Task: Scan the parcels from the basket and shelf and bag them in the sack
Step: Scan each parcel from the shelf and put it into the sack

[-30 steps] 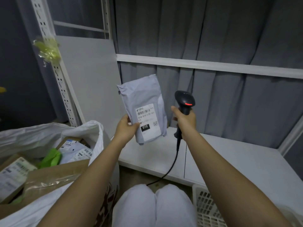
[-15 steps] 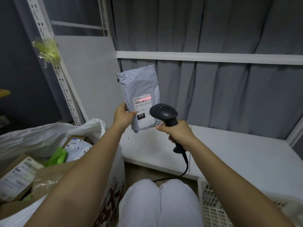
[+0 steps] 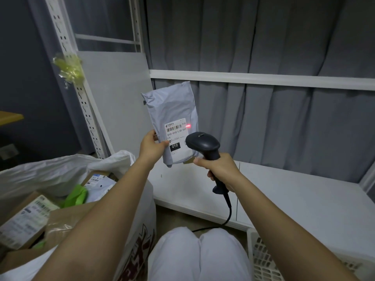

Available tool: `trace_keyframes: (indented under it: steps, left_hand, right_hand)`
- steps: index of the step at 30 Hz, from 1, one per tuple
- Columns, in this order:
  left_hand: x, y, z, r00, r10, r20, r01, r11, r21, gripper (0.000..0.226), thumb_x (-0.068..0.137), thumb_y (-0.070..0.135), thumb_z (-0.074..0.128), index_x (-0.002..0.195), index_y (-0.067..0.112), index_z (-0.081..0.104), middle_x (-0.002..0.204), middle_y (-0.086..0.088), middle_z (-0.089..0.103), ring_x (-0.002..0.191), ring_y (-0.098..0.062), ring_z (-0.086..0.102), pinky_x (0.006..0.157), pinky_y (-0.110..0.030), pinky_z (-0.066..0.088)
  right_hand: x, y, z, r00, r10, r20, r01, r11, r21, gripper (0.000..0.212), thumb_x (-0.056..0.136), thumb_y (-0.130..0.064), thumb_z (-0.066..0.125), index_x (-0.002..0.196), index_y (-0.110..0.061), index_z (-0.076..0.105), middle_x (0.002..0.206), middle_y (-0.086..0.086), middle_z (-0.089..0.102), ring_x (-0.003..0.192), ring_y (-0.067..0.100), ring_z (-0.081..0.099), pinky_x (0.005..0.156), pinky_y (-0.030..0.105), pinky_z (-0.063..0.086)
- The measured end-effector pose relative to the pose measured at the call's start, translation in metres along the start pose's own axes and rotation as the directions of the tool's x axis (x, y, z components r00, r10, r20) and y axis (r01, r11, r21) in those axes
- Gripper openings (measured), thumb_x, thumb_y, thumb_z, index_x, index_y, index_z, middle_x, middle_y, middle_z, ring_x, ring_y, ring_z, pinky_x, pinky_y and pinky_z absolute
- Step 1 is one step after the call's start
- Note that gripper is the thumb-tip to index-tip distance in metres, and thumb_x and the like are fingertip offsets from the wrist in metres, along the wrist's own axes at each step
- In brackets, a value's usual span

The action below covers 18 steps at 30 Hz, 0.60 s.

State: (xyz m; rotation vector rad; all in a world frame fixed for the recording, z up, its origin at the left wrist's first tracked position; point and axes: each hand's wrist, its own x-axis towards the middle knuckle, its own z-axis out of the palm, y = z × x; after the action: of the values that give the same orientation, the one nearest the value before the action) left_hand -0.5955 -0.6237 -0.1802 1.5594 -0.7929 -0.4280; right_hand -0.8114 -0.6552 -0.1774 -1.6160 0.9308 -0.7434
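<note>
Parcel in hand: a pale grey soft-plastic mailer bag (image 3: 172, 116) with a white printed shipping label (image 3: 176, 136), held upright in the air in front of the grey curtain, above the white lower shelf board (image 3: 294, 199). Our left hand (image 3: 151, 148) pinches its lower left edge, thumb on the label side and fingers behind. Our right hand (image 3: 220, 172) is wrapped around the handle of a black pistol-grip corded barcode scanner (image 3: 203, 144), whose head sits just in front of the parcel's lower right corner, covering part of the label. A red scan spot (image 3: 188, 126) falls at the right end of the barcode rather than across it.

To do this step well, we judge that the beam must span the full width of the bars. We therefore draw the scanner back a little and swing its head leftward, or tilt the parcel so the label faces it squarely. The soft bag can buckle, so we keep the label flat and the thumb clear of the bars.

Once the read succeeds, the parcel goes into the large white woven sack (image 3: 140, 199) at our left, already holding brown cardboard boxes (image 3: 26, 218) and other labelled packets. A white slotted plastic basket (image 3: 261, 258) stands at lower right; its contents are out of view.
</note>
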Motion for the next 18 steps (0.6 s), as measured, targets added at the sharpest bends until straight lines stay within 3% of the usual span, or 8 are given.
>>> trace_keyframes:
  steps: [4, 7, 10, 13, 18]
  left_hand:
    - [-0.001, 0.013, -0.035, 0.993, 0.033, -0.114, -0.045, 0.994, -0.102, 0.029, 0.082, 0.004, 0.066, 0.106, 0.018, 0.056, 0.112, -0.006, 0.064, 0.106, -0.025, 0.063, 0.091, -0.050, 0.053]
    - [-0.009, 0.032, -0.081, 0.958, 0.115, -0.261, -0.134, 0.989, -0.057, 0.028, 0.081, 0.006, 0.066, 0.105, 0.019, 0.058, 0.112, -0.003, 0.066, 0.106, -0.021, 0.063, 0.094, -0.047, 0.052]
    - [-0.028, 0.046, -0.140, 0.903, 0.185, -0.388, -0.177, 0.983, 0.058, 0.027, 0.077, 0.010, 0.068, 0.100, 0.021, 0.060, 0.106, 0.000, 0.069, 0.099, -0.018, 0.066, 0.093, -0.044, 0.053]
    - [-0.053, 0.044, -0.202, 0.867, 0.216, -0.449, -0.114, 0.963, 0.244, 0.031, 0.076, 0.020, 0.070, 0.107, 0.023, 0.063, 0.107, 0.003, 0.070, 0.100, -0.017, 0.066, 0.091, -0.044, 0.053]
    - [-0.098, 0.027, -0.271, 0.856, 0.276, -0.437, 0.052, 0.795, 0.605, 0.038, 0.086, 0.025, 0.067, 0.123, 0.025, 0.060, 0.113, 0.003, 0.068, 0.102, -0.021, 0.064, 0.084, -0.045, 0.054]
  right_hand:
    - [0.004, -0.013, 0.019, 0.997, -0.063, -0.037, 0.067, 0.993, 0.102, 0.019, 0.082, -0.022, 0.076, 0.086, -0.013, 0.060, 0.064, 0.000, 0.055, 0.052, 0.011, 0.050, 0.050, 0.019, 0.045]
    - [0.012, -0.027, 0.046, 0.996, -0.076, -0.046, 0.083, 0.977, 0.195, 0.022, 0.081, -0.025, 0.077, 0.093, -0.013, 0.062, 0.063, 0.000, 0.055, 0.053, 0.013, 0.050, 0.052, 0.023, 0.044]
    - [0.021, -0.035, 0.084, 0.996, -0.081, 0.023, 0.076, 0.982, 0.172, 0.020, 0.080, -0.027, 0.077, 0.093, -0.016, 0.066, 0.068, -0.001, 0.059, 0.054, 0.013, 0.051, 0.052, 0.024, 0.044]
    - [0.027, -0.038, 0.129, 0.991, -0.076, 0.108, 0.062, 0.990, 0.128, 0.018, 0.081, -0.027, 0.076, 0.091, -0.016, 0.066, 0.077, 0.002, 0.062, 0.061, 0.015, 0.054, 0.053, 0.025, 0.043]
    - [0.038, -0.031, 0.194, 0.985, -0.117, 0.131, 0.131, 0.986, -0.104, 0.020, 0.078, -0.025, 0.077, 0.086, -0.017, 0.060, 0.080, 0.004, 0.063, 0.074, 0.024, 0.059, 0.067, 0.035, 0.048]
